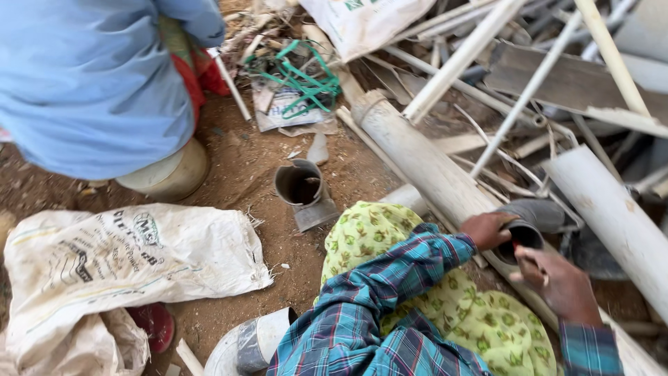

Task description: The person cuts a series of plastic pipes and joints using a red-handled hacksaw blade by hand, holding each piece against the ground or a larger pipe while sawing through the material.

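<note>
My left hand [487,230] grips the rim of a short grey pipe fitting [539,214] that rests against a long dirty white pipe [417,157]. My right hand [560,282] is at the fitting's dark open mouth, fingers pinched on a small thin tool [532,264] whose tip shows red at the opening. Both arms wear teal plaid sleeves. A yellow-green flowered cloth [473,313] covers my knees below the hands.
Another person in a light blue garment [90,83] crouches at upper left over a pale bucket [170,174]. A white woven sack [111,261] lies on the dirt. A short grey pipe piece [299,184] stands upright. Thin white pipes [529,83] and a thick pipe [616,219] pile at right.
</note>
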